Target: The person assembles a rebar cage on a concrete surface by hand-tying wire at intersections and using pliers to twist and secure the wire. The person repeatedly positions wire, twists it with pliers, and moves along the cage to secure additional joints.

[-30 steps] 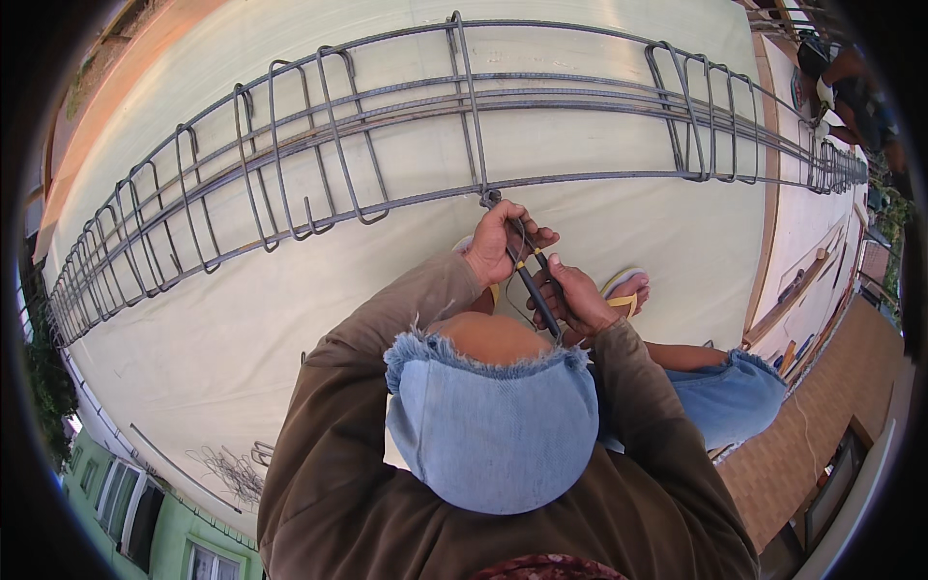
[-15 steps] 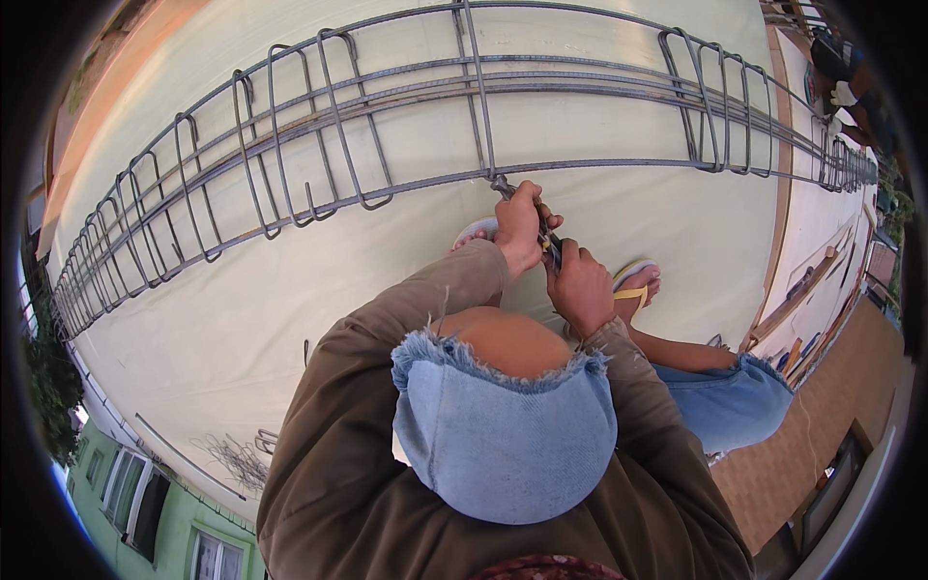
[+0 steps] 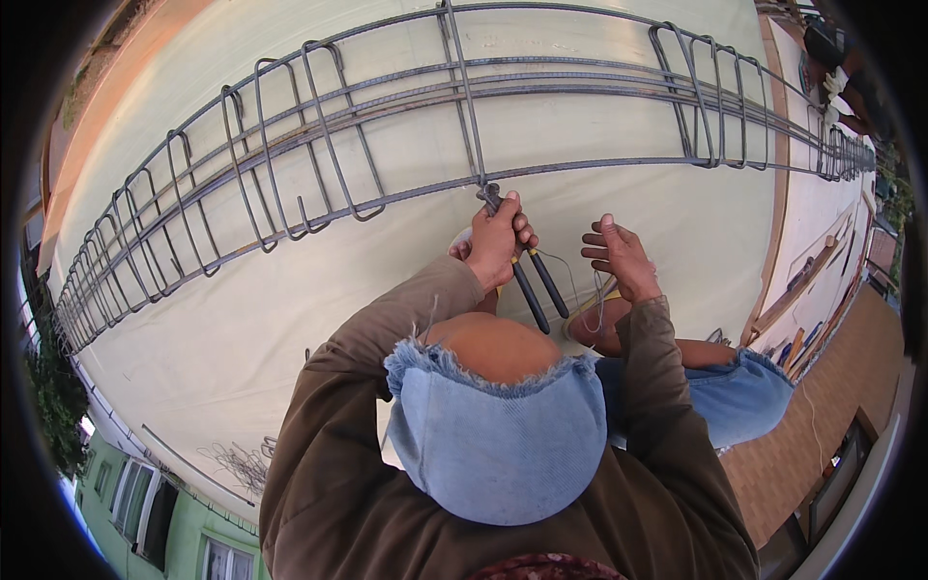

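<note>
My left hand (image 3: 496,239) is closed around end-cutting nippers (image 3: 527,293), gripping them just below the head. Their black handles with yellow bands point back toward my knee. The nippers' head is at the near lower bar of a long rebar cage (image 3: 580,165), beside the lower corner of a stirrup (image 3: 468,106). To the right, apart from the handles, my right hand (image 3: 628,263) is raised with its fingers spread. A thin tie wire (image 3: 570,274) loops down between my two hands; whether either hand holds it I cannot tell.
The cage spans a pale sheeted surface (image 3: 367,261) in front of me. A bundle of thin wires (image 3: 237,466) lies at lower left. Wooden boards (image 3: 800,280) and tools lie at right. Another person's gloved hand (image 3: 835,82) shows at far right.
My right hand has let go of the nippers' handles, moved right and opened. The handles now show, hanging below my left hand. My left hand has shifted slightly left and down.
</note>
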A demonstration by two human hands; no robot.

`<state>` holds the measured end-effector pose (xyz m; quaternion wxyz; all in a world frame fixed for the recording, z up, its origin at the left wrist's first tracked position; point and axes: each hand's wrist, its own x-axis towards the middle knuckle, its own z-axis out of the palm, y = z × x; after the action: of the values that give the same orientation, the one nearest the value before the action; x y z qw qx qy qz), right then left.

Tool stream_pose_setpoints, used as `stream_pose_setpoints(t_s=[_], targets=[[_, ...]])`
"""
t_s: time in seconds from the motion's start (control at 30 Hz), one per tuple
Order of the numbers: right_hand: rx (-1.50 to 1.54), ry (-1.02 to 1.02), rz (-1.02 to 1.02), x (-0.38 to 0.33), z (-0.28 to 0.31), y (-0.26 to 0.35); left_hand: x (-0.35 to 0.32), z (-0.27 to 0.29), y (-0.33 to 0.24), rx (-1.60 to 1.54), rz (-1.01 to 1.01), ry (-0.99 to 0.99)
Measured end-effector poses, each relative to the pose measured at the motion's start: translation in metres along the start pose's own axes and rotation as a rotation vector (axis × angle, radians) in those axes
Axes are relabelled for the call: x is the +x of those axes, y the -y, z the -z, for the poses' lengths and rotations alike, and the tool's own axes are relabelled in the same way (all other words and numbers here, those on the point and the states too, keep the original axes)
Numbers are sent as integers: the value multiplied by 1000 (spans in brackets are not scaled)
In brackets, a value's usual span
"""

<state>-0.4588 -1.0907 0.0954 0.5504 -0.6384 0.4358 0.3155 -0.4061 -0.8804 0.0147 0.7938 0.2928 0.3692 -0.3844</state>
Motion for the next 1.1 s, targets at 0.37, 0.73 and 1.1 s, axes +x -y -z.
stream_pose_setpoints(t_s=[0.37,0.73,1.1], targets=[[-1098,-344,532,-47,-110,-13,0,-37,4,-15,-64,-266],[-9,625,-212,3,-49,4,-12,-2,-14,-46,156,170],[-722,202,464,-28,-60,7,5,-39,10,25,-8,-278]])
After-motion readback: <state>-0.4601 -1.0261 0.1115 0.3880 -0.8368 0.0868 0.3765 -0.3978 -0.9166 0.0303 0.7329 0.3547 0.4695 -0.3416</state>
